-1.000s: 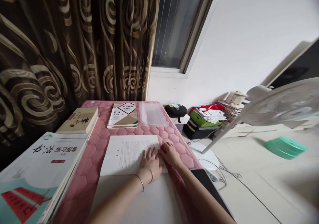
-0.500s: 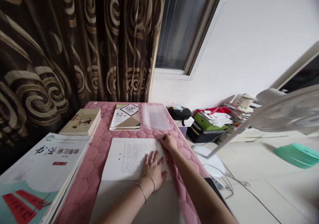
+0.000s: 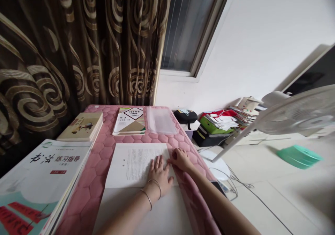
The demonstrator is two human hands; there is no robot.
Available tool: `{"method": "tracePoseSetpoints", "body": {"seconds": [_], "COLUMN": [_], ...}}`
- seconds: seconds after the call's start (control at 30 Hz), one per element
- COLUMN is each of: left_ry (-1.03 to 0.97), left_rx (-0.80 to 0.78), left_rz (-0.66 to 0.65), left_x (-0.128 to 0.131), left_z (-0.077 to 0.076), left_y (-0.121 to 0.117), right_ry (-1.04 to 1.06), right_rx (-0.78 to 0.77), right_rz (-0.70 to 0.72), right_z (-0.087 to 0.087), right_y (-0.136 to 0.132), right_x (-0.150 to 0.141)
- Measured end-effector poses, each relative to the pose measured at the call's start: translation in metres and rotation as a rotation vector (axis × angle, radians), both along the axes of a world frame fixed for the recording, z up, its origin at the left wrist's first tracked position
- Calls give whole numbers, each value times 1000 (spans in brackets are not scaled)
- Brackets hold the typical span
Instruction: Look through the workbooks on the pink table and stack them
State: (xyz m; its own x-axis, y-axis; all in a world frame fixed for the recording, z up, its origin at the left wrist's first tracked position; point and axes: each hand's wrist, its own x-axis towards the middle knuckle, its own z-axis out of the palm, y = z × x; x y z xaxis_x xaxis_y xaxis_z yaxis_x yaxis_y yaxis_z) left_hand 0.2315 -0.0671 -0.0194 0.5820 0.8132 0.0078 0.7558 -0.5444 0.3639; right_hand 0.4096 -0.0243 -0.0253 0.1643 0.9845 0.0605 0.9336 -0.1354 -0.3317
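My left hand lies flat with fingers spread on a printed white sheet, two thin bangles on its wrist. My right hand rests close beside it, its fingertips over the sheet's right edge, with no visible pinch. Below the sheet lies a plain white page, partly under my left forearm. Both rest on a pink quilted hexagon mat. Further up lie a Chinese workbook and a clear plastic sleeve. At left are a calligraphy practice book and a smaller book.
A patterned brown curtain hangs beyond the mat's left side. Past the right edge, a black case and paper piles stand on the floor. A white electric fan stands at right, with cables and a green plastic disc nearby.
My right hand went up toward the sheet's top right corner, then came back down its edge. My left hand stayed on the sheet, and the view shifted slightly.
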Motion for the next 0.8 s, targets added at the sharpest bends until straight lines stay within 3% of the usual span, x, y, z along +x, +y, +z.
{"method": "tracePoseSetpoints", "body": {"seconds": [0.2, 0.33, 0.43, 0.53, 0.8], "left_ry": [-6, -33, -51, -48, 16], "left_rx": [-8, -5, -4, 6, 44], "left_rz": [3, 0, 2, 4, 5], "left_x": [0, -1, -2, -2, 0], "left_z": [0, -1, -1, -2, -1], "left_y": [0, 0, -1, -1, 0], "right_ry": [26, 34, 36, 29, 15], "right_rx": [-41, -27, -19, -7, 2], "right_rz": [-95, -173, -202, -193, -70], "right_z": [11, 11, 10, 7, -2], "right_y": [35, 64, 70, 60, -1], "right_x": [-2, -6, -9, -11, -7]}}
